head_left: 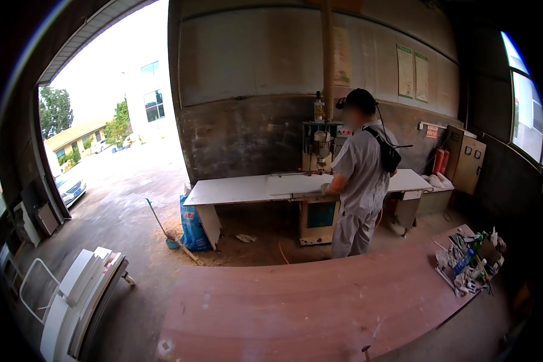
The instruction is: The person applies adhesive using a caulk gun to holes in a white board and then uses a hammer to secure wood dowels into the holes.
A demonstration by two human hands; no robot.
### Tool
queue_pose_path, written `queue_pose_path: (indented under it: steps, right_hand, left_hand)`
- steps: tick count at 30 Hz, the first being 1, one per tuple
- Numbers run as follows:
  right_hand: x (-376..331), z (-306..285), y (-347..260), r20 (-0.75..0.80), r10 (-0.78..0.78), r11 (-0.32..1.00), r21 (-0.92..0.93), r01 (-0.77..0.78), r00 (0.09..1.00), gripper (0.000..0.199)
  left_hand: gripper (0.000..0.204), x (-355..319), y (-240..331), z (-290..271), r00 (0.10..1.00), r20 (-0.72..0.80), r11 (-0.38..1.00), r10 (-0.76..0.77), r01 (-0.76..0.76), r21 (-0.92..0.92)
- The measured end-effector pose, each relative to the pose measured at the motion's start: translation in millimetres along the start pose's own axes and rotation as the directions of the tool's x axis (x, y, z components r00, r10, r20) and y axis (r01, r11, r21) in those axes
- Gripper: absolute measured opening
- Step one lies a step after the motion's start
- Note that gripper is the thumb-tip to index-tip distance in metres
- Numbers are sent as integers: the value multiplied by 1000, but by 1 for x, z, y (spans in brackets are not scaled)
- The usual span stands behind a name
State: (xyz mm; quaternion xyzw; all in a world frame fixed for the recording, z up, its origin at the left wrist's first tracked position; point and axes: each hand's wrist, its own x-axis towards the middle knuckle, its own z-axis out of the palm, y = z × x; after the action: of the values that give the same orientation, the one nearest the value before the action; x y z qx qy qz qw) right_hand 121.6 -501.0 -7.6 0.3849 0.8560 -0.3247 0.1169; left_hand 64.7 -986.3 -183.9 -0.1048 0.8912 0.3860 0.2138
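Neither my left hand nor my right hand shows in the head view. Closest to me lies a long reddish-brown wooden table (271,308). At its lower edge, the dark head of a small tool, perhaps a hammer, (366,349) pokes into the picture. Beyond the table a co-worker (362,163) in grey clothes and a dark cap stands at a drilling machine (321,145). The co-worker's gloved hand (327,188) rests by a white panel (295,184) on the long white worktable (235,192).
A pile of rags, bottles and odds and ends (470,259) covers the table's right end. At left, a cart (123,271) carries white boards (78,289). A blue sack (194,226) and a long-handled dustpan (172,244) are near the wide doorway. Red fire extinguishers (441,161) stand beside a metal cabinet (466,158).
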Motion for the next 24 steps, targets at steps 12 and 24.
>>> queue_pose_path:
  steps: [12,24]
  right_hand:
    - [-8,5,26,-19,74,996,46,-73,997,73]
    - [4,22,56,-35,117,993,0,-117,993,74]
  left_hand:
    - [47,3,7,-19,999,34,993,-41,37,113]
    - [47,-3,22,-1,1000,24,999,18,-18,-28]
